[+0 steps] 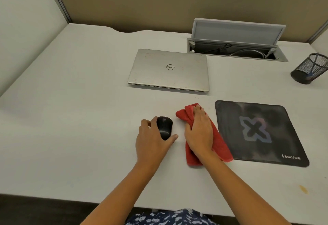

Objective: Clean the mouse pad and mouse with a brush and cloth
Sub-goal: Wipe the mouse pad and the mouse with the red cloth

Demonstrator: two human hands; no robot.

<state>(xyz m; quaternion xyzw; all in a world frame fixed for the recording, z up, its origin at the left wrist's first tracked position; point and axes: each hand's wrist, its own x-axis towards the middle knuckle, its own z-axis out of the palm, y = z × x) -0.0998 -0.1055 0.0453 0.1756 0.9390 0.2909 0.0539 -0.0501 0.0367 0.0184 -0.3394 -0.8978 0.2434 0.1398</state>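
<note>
Head view, white tabletop [71, 118], beige partition [142, 3] behind, left grip [152, 141] curled round mouse [165, 126], right grip [198, 130] clutching cloth [220, 145] beside pad [257, 132]

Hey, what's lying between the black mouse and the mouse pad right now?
The red cloth, bunched under the right hand that holds it, as the head view shows.

Off-white desk [79, 118]. Near its front edge: black mouse [165, 127] and plain red cloth [221, 145]. Toward the right edge: black mouse pad [257, 130], mottled grey, with a pale blue-violet cross outline and white lettering. Toward the rear edge: silver laptop [168, 70] with a dark ring logo. Right edge: black mesh pen holder [309, 68]. Front right corner: yellowish stain [303, 189]. Tan partition [159, 3]; navy garment [168, 218] with white floral print.
</note>
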